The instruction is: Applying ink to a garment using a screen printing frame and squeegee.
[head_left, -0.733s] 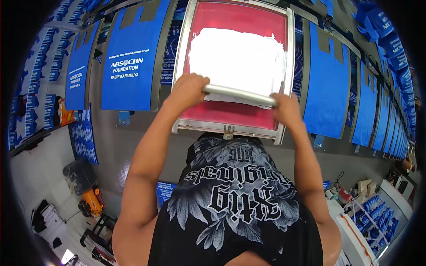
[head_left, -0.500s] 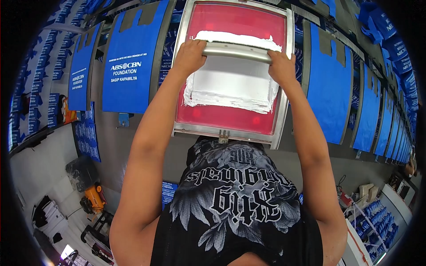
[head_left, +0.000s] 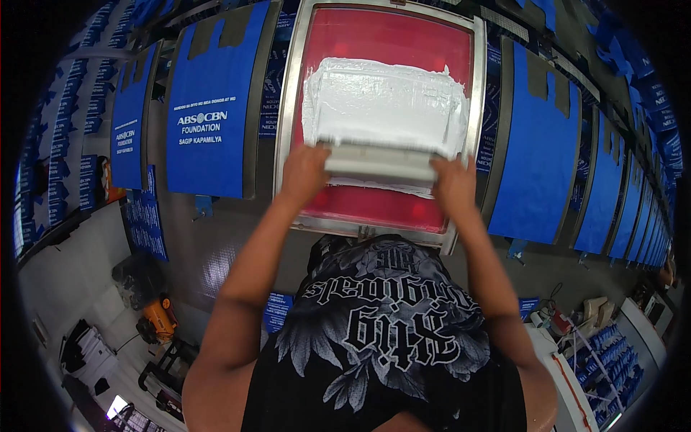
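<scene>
A metal-framed printing screen (head_left: 284,119) with red mesh lies in front of me. White ink (head_left: 381,97) covers a broad rectangle in the middle of the mesh. Across the near part of that ink lies a wide squeegee (head_left: 381,164) with a pale metal handle. My left hand (head_left: 306,173) is closed round its left end, and my right hand (head_left: 453,183) grips the right end. Both hands are slightly blurred. The squeegee's blade against the mesh cannot be made out, and what lies under the screen is hidden.
Blue printed bags (head_left: 209,108) lie flat on boards to the left, and plain blue ones (head_left: 536,144) line up to the right. More printed blue pieces (head_left: 75,122) hang at the far left. An orange machine (head_left: 158,317) stands on the floor at lower left.
Both hands have pulled the squeegee from the far end of the ink toward me, to its near edge. White ink now shows across the area behind it.
</scene>
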`<state>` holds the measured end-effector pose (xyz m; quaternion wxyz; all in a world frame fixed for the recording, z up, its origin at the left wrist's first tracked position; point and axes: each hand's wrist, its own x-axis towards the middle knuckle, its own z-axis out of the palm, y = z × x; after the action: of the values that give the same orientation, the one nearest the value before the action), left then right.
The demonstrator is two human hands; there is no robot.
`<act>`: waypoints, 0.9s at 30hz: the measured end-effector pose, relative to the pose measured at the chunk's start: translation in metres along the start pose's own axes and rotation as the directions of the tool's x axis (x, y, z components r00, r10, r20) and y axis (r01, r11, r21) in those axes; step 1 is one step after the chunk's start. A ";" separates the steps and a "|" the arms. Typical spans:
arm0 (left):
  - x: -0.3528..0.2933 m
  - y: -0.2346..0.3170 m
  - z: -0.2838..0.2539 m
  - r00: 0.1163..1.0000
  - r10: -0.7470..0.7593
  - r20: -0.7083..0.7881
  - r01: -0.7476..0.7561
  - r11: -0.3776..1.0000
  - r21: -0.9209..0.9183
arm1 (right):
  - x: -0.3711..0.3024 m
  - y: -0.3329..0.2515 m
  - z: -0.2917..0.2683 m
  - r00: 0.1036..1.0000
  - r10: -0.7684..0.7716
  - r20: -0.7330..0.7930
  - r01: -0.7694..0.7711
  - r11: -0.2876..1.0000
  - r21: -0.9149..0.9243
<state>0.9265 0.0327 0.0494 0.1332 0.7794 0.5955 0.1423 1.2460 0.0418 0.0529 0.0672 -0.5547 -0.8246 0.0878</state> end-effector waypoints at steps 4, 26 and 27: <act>0.149 -0.017 -0.024 0.989 -0.097 0.113 0.083 0.989 0.122 | 0.134 0.053 -0.024 0.989 0.089 0.117 -0.063 0.977 -0.206; 0.072 -0.008 -0.048 0.952 -0.089 0.294 0.053 0.990 0.129 | 0.066 0.007 -0.054 0.941 0.118 0.317 -0.089 0.991 -0.103; 0.033 0.001 -0.047 0.927 -0.098 0.361 0.097 0.995 0.022 | 0.025 -0.008 -0.055 0.944 0.092 0.317 -0.069 0.994 -0.082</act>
<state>0.9183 0.0664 0.0954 0.2458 0.7619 0.5991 -0.0115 1.2407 0.0660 0.1082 -0.0906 -0.5682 -0.8039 0.1507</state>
